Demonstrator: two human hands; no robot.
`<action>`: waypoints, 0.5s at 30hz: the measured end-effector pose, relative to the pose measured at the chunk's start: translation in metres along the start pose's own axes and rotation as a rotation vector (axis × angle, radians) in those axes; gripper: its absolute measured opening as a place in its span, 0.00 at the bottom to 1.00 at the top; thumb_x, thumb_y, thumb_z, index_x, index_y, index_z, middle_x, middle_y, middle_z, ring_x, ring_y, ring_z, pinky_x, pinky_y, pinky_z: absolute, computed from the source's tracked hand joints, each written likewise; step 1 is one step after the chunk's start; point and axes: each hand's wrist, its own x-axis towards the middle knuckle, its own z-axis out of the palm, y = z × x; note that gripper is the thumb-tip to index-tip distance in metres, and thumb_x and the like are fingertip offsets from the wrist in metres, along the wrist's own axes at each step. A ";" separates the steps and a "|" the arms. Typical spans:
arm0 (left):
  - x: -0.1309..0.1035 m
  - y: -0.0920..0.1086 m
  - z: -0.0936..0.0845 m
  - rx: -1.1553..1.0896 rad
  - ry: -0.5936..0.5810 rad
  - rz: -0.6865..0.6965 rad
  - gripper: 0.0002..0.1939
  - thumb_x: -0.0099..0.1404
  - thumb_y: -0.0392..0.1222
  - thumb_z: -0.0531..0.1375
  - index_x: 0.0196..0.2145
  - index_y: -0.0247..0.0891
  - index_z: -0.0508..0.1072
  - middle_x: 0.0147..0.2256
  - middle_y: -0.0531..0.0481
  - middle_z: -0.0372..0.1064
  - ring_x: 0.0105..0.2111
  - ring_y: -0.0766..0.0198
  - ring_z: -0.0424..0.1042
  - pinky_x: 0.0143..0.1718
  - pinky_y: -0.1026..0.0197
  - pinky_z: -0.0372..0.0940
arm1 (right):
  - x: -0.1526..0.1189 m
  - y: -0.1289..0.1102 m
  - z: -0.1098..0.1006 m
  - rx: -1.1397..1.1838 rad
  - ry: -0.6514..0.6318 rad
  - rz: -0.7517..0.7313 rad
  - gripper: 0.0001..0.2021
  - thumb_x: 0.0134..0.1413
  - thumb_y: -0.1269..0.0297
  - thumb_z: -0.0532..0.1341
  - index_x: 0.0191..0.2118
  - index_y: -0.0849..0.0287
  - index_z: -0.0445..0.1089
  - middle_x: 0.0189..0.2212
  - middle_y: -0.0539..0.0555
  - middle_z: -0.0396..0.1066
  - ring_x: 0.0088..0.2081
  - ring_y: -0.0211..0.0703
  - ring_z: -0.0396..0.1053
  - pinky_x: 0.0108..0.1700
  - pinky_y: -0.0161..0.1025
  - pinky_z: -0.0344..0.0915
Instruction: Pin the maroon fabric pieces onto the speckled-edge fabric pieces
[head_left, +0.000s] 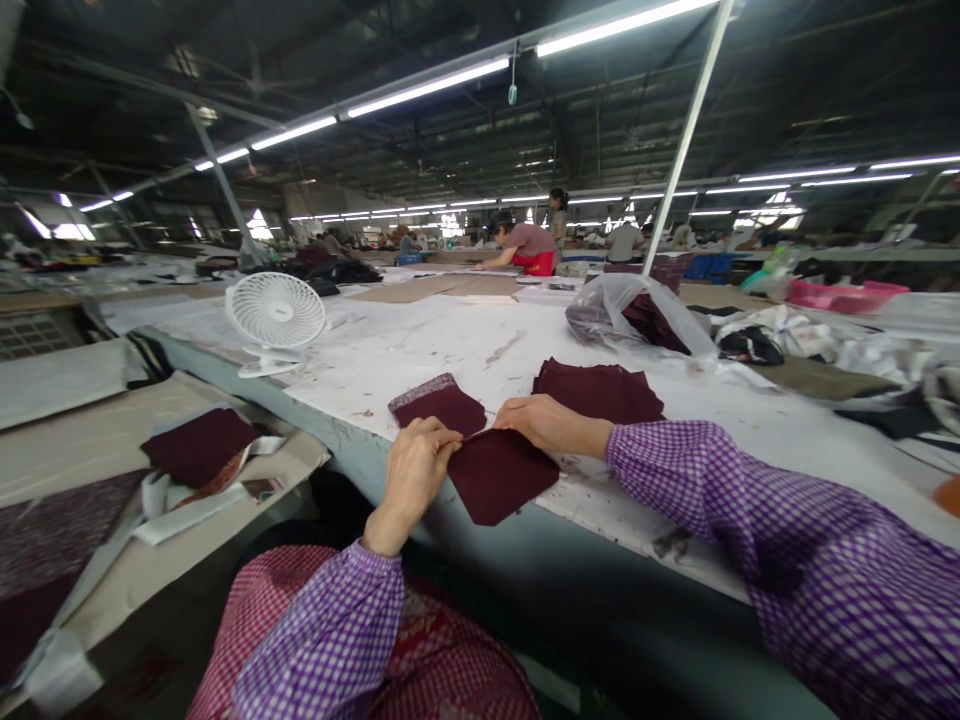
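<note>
A dark maroon fabric piece [501,478] hangs partly over the near edge of the white table, its lower corners cut at a slant. My left hand [418,468] pinches its upper left corner between thumb and fingers. Along the top edge, my right hand [546,424] grips the same piece with closed fingers. Just behind lies another maroon piece [442,408] with a speckled strip along its far edge. A stack of maroon fabric pieces [600,388] rests beyond my right hand.
A small white fan [276,312] stands on the white table [420,330] at the left. A clear plastic bag [611,312] with maroon fabric sits farther back. More cloth [199,446] lies on a lower surface at left. A person [529,245] leans over the far table.
</note>
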 end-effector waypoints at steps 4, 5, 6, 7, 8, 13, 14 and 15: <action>-0.005 -0.009 -0.003 -0.020 0.003 0.010 0.09 0.64 0.40 0.57 0.36 0.44 0.78 0.32 0.50 0.71 0.35 0.61 0.65 0.38 0.59 0.60 | 0.000 -0.005 -0.004 -0.036 -0.052 -0.026 0.16 0.58 0.78 0.48 0.43 0.65 0.72 0.40 0.59 0.71 0.42 0.41 0.69 0.47 0.38 0.64; -0.005 -0.009 -0.003 -0.021 -0.004 0.011 0.09 0.64 0.40 0.57 0.36 0.44 0.78 0.33 0.50 0.70 0.36 0.61 0.65 0.38 0.59 0.60 | -0.001 -0.006 -0.004 -0.055 -0.070 -0.028 0.17 0.57 0.79 0.48 0.43 0.65 0.72 0.41 0.59 0.71 0.42 0.41 0.69 0.47 0.38 0.65; -0.005 -0.009 -0.004 -0.022 -0.010 0.012 0.10 0.65 0.40 0.56 0.36 0.45 0.78 0.33 0.50 0.70 0.36 0.61 0.65 0.38 0.59 0.60 | -0.001 -0.007 -0.004 -0.074 -0.087 -0.031 0.17 0.57 0.80 0.49 0.44 0.65 0.72 0.41 0.59 0.71 0.42 0.41 0.69 0.47 0.38 0.65; -0.005 -0.009 -0.004 -0.023 -0.016 0.014 0.10 0.65 0.40 0.56 0.36 0.45 0.78 0.33 0.50 0.70 0.36 0.61 0.65 0.39 0.59 0.60 | -0.001 -0.007 -0.004 -0.091 -0.102 -0.036 0.18 0.56 0.81 0.48 0.45 0.65 0.72 0.41 0.60 0.70 0.42 0.41 0.68 0.47 0.38 0.65; -0.005 -0.009 -0.004 -0.024 -0.021 0.014 0.10 0.65 0.40 0.56 0.36 0.45 0.78 0.33 0.50 0.70 0.36 0.61 0.65 0.39 0.59 0.60 | -0.001 -0.007 -0.004 -0.105 -0.112 -0.045 0.18 0.56 0.81 0.48 0.45 0.65 0.71 0.42 0.60 0.70 0.42 0.42 0.68 0.46 0.39 0.64; -0.005 -0.006 -0.006 -0.004 -0.038 0.025 0.10 0.66 0.40 0.55 0.36 0.42 0.78 0.33 0.49 0.69 0.36 0.61 0.64 0.39 0.59 0.60 | 0.002 -0.007 -0.005 -0.172 -0.162 -0.078 0.21 0.57 0.80 0.48 0.53 0.61 0.68 0.40 0.61 0.68 0.42 0.43 0.67 0.44 0.39 0.64; -0.006 -0.006 -0.007 0.006 -0.038 0.032 0.11 0.66 0.40 0.55 0.36 0.41 0.78 0.33 0.49 0.69 0.36 0.61 0.64 0.39 0.59 0.60 | 0.004 -0.008 -0.006 -0.199 -0.186 -0.077 0.23 0.57 0.80 0.48 0.54 0.60 0.67 0.40 0.61 0.68 0.41 0.43 0.67 0.43 0.39 0.64; -0.006 -0.005 -0.007 0.015 -0.037 0.038 0.11 0.66 0.40 0.55 0.36 0.41 0.77 0.33 0.49 0.70 0.36 0.61 0.64 0.39 0.59 0.59 | 0.006 -0.009 -0.007 -0.228 -0.215 -0.073 0.24 0.56 0.80 0.49 0.55 0.59 0.66 0.39 0.60 0.67 0.40 0.43 0.67 0.42 0.39 0.64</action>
